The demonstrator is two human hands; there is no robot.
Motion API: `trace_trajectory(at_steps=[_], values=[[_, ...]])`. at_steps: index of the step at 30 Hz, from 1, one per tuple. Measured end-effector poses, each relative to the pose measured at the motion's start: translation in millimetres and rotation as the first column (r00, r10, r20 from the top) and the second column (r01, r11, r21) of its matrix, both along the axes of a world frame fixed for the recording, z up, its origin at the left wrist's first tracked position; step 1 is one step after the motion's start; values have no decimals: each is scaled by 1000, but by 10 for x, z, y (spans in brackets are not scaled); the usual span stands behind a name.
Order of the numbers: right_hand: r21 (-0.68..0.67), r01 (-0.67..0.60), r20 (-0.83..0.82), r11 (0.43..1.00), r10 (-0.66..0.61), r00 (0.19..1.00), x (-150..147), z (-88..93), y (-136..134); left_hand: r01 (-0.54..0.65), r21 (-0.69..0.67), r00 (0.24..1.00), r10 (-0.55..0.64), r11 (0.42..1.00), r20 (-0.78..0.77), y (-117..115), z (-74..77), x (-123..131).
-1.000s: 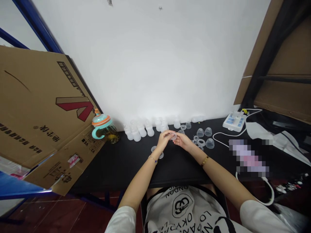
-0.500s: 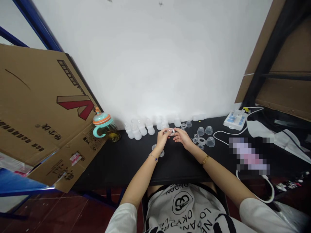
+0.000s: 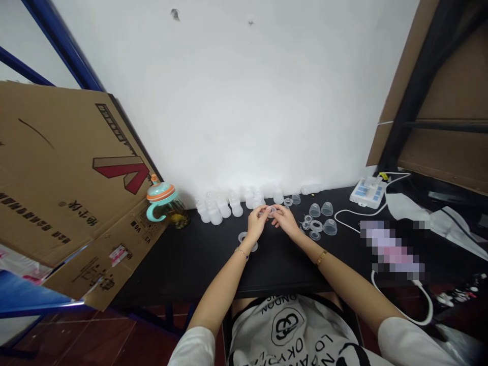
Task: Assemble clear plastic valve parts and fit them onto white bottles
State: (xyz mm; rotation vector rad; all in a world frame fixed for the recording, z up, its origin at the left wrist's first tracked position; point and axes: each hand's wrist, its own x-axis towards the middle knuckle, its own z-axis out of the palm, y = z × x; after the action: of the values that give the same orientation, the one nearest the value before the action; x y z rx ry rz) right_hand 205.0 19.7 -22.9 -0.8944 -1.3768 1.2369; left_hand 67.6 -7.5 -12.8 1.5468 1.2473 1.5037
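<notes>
My left hand (image 3: 256,223) pinches a clear bottle collar ring (image 3: 271,210) by its left side. The fingers of my right hand (image 3: 285,221) press on the ring's right side. Both hands are close together above the black table, and the fingers cover part of the ring. Beside my left wrist lie loose clear rings (image 3: 243,237), partly hidden. To the right of my right hand are several clear dome caps (image 3: 330,226), a ring (image 3: 316,225) and small clear teats (image 3: 307,218). White baby bottles (image 3: 214,214) stand in a row behind my hands.
A tea jug (image 3: 166,205) with a turquoise lid stands at the left beside a large cardboard box (image 3: 72,173). On the right are a white power strip (image 3: 368,192), its cable, and a blurred-out item (image 3: 392,249) with a white cord. A white wall (image 3: 244,101) rises behind the table (image 3: 274,269).
My hands have drawn closer together, and my right fingers now press onto the ring, which looks turned. The whole view has shifted slightly. The things on the table stay as they were.
</notes>
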Motion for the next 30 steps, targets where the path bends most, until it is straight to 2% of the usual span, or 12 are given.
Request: trace_trajectory(at_steps=[8,19,24,30], values=[[-18,7,16,1000,-7,1000,13,2,-5,12,-23,1000,-12,1000,6,-4,14,-3],[59,118,-22,991,-117,993,45,52,-54,48,31,997,-46,998,-56,-24,-7,18],[32,131,-38,991,-130,991,39,41,-53,-24,75,977,40,997,-210,-39,-30,47],[20,114,-1,993,-114,993,11,13,-58,-72,79,973,87,994,-215,-47,-30,44]])
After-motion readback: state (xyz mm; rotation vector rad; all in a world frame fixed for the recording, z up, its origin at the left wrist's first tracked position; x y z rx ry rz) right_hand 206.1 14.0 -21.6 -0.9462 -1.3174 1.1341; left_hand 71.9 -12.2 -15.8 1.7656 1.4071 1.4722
